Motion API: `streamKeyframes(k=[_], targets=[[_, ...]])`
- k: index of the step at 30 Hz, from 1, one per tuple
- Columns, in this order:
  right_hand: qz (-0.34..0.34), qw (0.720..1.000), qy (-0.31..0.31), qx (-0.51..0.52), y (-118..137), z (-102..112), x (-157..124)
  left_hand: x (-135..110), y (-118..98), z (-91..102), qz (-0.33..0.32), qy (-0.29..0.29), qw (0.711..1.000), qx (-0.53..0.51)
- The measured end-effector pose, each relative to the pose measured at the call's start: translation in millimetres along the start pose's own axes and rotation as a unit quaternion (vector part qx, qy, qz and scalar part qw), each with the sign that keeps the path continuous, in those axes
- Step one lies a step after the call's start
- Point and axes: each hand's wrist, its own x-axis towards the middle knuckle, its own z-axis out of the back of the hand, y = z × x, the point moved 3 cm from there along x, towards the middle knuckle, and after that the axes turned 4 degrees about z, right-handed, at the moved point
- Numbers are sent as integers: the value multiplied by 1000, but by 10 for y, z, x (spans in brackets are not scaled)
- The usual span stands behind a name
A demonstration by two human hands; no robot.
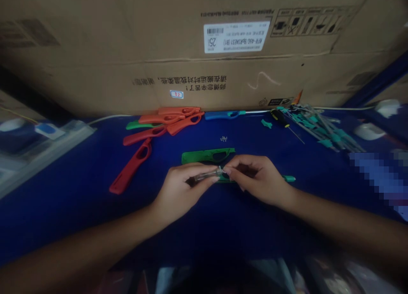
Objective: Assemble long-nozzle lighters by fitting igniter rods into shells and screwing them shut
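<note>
My left hand (181,187) is closed around a clear plastic tube (205,175), probably a lighter's fuel tank, which points toward my right hand. With thumb and fingertips together, my right hand (258,177) pinches at the tube's whitish end (219,169); any small part between those fingers is hidden. Just beyond both hands lies a green lighter handle shell (204,155) with an oval opening. Another green piece (289,178) shows beneath and to the right of my right hand, mostly covered by it.
Red and orange handle shells (185,119) lie at back left, a blue lighter (225,115) at back centre. Tiny screws (223,138) sit before it. A black-yellow screwdriver (280,117) and metal rods with teal parts (321,128) are at right. A cardboard wall (127,38) rises behind.
</note>
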Motion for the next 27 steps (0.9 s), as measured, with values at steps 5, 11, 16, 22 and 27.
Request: streamKeyframes(k=[5, 11, 16, 22, 27], targets=[[-12, 1000, 9, 4, -29, -2, 9, 9, 2, -1, 1, 10, 1000, 2], [-22, 999, 21, 15, -30, 10, 32, 16, 22, 4, 6, 4, 1000, -16], [-28, 999, 41, -7, -29, 23, 45, 19, 85, 11, 33, 2, 999, -8], [3, 1000, 24, -19, -71, 74, 49, 42, 63, 47, 54, 4, 998, 22], [33, 997, 41, -62, -58, 78, 33, 72, -9, 82, 41, 38, 995, 83]])
